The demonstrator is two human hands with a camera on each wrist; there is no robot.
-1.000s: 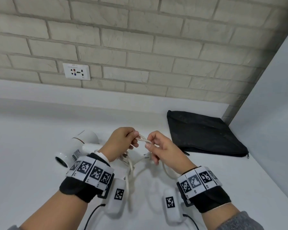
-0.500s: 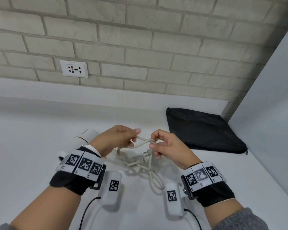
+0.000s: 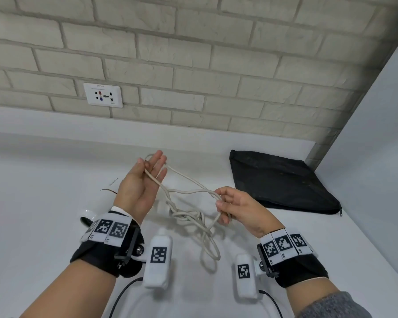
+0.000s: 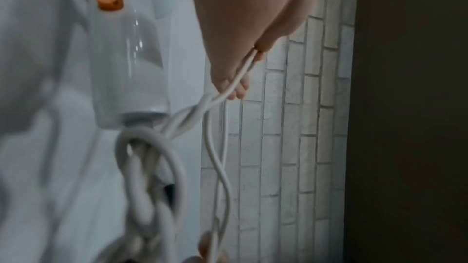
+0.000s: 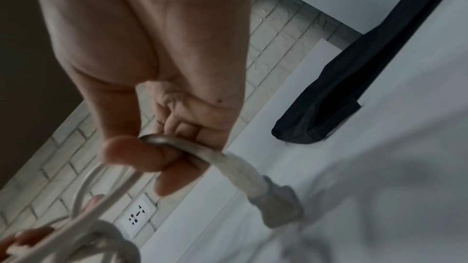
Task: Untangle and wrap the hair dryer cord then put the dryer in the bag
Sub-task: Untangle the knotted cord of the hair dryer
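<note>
Cord [image 3: 189, 191] limp, light, still knotted between the hands. Left hand [image 3: 143, 187]: fingers straight, loop draped over them. Right hand [image 3: 237, 208] pinches a strand. Dryer [image 4: 121, 63] under left wrist; rigid, best gripped by handle. Bag [image 3: 280, 180] beyond right hand.

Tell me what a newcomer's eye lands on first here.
The knotted white cord strung between the two raised hands: looped over the left hand with its straight fingers, pinched by the right hand. Next, the black bag lying flat at the counter's far right.
</note>
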